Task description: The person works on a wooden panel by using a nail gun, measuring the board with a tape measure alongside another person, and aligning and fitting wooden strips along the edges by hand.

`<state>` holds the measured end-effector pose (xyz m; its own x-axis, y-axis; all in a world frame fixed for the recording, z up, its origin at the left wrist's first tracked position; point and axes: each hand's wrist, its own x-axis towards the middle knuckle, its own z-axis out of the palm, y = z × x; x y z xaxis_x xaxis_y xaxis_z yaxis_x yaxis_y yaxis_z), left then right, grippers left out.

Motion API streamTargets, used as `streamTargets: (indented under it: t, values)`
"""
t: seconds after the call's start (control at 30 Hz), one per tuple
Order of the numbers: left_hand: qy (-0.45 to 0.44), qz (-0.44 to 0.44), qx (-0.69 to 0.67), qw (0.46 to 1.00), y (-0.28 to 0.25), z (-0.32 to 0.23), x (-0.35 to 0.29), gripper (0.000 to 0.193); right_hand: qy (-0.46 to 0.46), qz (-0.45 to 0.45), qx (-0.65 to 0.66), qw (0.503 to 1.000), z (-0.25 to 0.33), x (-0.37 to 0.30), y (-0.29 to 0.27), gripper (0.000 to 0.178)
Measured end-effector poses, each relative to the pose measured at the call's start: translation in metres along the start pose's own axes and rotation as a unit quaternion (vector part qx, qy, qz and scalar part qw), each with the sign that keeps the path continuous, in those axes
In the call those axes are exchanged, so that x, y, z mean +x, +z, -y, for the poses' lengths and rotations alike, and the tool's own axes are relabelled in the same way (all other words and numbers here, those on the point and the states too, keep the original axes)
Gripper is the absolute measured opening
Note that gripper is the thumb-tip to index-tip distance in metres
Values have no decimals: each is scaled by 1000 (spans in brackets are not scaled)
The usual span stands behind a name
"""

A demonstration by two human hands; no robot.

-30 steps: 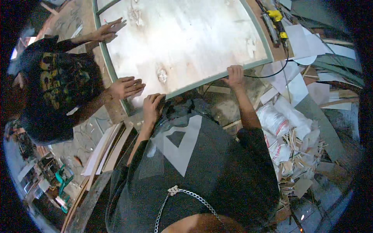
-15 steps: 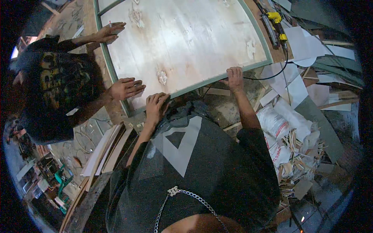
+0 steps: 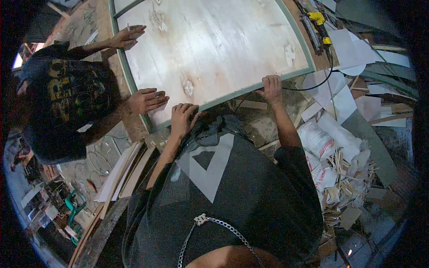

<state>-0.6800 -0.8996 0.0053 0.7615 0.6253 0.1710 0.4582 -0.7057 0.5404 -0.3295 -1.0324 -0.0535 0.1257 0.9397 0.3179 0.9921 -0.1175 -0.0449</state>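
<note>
A large pale wooden panel (image 3: 214, 49) with a green-grey frame (image 3: 232, 100) lies flat in front of me. My left hand (image 3: 182, 119) is closed over the frame's near edge, close to its left corner, with the fingertips on top. Farther right along that same edge, my right hand (image 3: 271, 90) is wrapped over the frame, its thumb hidden on the near side. Across the panel's left side reach another person's two hands, one near (image 3: 146, 101) and one far (image 3: 127, 37); both have their fingers stretched out, and the far one holds a thin white stick.
A yellow and black nail gun (image 3: 319, 27) with a black hose rests right of the panel. White sacks (image 3: 316, 139) and wood scraps (image 3: 342, 167) pile up at my right. Long boards (image 3: 118, 174) lean at lower left, near a green tool (image 3: 71, 205).
</note>
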Motion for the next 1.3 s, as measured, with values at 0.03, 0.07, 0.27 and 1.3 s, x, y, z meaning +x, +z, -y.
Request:
streamTargets:
  t: [0.03, 0.07, 0.27, 1.3]
  values:
    - [0, 0, 0, 1000, 1, 1, -1, 23, -1, 4, -8, 1000, 1, 1, -2, 62]
    - [0, 10, 5, 1000, 1, 3, -1, 23, -3, 8, -15, 1000, 2, 1, -3, 62]
    - [-4, 27, 23, 999, -5, 1, 5, 23, -2, 8, -54, 998, -4, -8, 17, 63]
    - [49, 57, 15, 997, 7, -2, 13, 42, -4, -20, 32, 999, -1, 1, 4, 61]
